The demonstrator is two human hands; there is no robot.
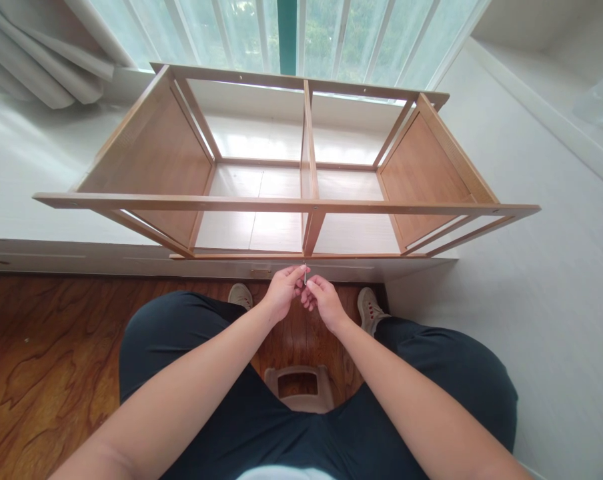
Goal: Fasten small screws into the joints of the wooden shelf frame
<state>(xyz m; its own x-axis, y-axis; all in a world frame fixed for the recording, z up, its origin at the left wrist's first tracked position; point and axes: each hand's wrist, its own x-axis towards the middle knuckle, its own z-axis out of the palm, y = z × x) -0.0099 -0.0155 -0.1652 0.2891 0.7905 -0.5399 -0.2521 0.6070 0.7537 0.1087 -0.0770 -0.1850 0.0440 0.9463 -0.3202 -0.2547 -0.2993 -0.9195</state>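
Head view, counts: one wooden shelf frame [286,200]; two hands; one small metal piece [306,275]; two shoes; one plastic stool [300,388].
Left hand [283,290]: at the centre of the view, fingertips pinched on the small metal piece.
Right hand [322,300]: touching the left hand at about 3 o'clock from it, fingertips closed on the same piece.
Small metal piece: thin, upright and silvery, held between both hands; too small to tell what it is. It sits just below the lower end of the frame's centre divider [309,167].
Shelf frame: at 12 o'clock from the hands, lying open-side up, two compartments side by side, a solid panel at each end and a long front rail [181,202] across.
Shoes: left shoe [240,295] at 9 o'clock from the hands, right shoe [369,310] at 3 o'clock.
Stool: at 6 o'clock, seen between the person's dark-trousered legs.
Surface: the frame rests on a pale raised platform [31,180]; dark wood floor [46,360] below it.
Room: barred window [301,33] at 12 o'clock, grey curtain [41,60] at 10 o'clock, white wall [541,280] at 3 o'clock.
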